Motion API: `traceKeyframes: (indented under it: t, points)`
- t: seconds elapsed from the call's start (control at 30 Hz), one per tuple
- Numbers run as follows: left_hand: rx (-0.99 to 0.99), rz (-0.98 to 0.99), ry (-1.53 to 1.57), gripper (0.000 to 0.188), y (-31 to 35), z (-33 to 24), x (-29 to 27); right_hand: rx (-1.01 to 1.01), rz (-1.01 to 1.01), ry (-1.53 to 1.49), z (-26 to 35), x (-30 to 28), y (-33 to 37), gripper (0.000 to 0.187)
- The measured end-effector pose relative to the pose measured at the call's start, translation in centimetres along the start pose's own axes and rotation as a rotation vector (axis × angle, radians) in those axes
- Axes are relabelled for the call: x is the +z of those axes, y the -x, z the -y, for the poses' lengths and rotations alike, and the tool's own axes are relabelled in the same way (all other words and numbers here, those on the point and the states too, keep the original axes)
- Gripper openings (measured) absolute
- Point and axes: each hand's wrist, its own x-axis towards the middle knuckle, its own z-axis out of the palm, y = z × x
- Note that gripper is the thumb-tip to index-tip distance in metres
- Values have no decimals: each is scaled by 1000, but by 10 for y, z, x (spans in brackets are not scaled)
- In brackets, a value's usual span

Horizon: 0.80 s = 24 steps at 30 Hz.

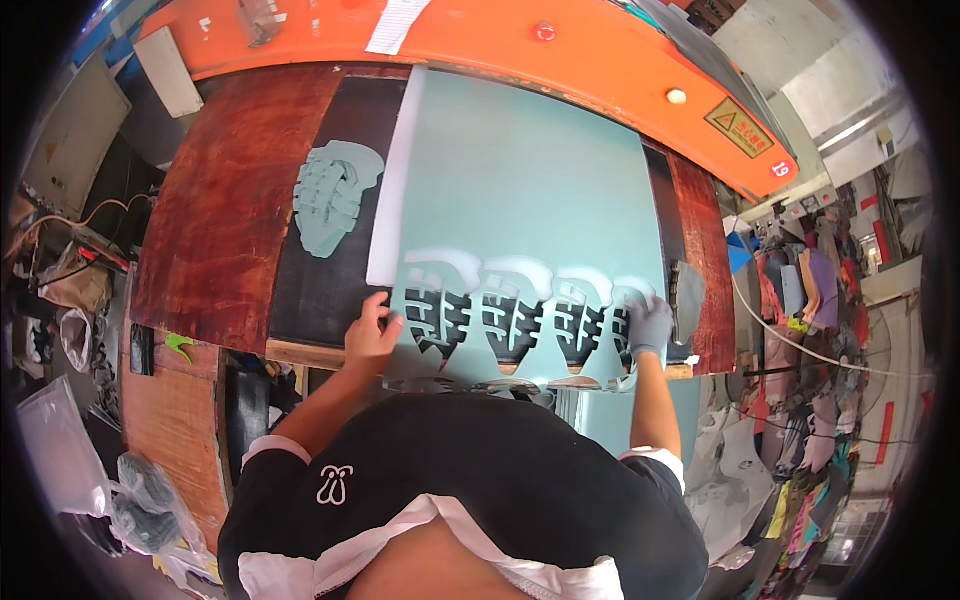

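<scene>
A pale green sheet (pixel 530 170) lies across the black work surface, its near end cut into a row of several shoe-upper-shaped openings with slotted strips. That near end hangs over the table's front edge, close to my body. At the sheet's left edge is my bare left hand (pixel 371 338), thumb and curved forefinger apart, the thumb by the edge. My right hand (pixel 650 326), in a grey glove, closes on the sheet's right edge beside the last cut-out; its fingertips are partly hidden. Left of the sheet lies a stack of cut green pieces (pixel 335 197).
An orange machine beam (pixel 480 45) with a red button spans the far side. Reddish-brown boards (pixel 225 190) flank the black surface. A grey-green cut piece (pixel 687 303) lies right of my gloved hand. Coloured material pieces (pixel 800 285) hang at the right; plastic bags (pixel 148 500) lie lower left.
</scene>
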Motion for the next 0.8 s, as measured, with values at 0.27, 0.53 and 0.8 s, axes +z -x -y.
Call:
traceKeyframes:
  t: [0.27,0.53,0.8]
  points:
    - [-117,106,191,30,-16,-2,7,358,14,-345,-87,-2,30,32]
    - [-214,122,185,36,4,-2,-20,184,-8,-347,-97,-12,75,30]
    - [869,-342,-4,61,-34,-258,-164,2,-100,-151,-110,2,73,36]
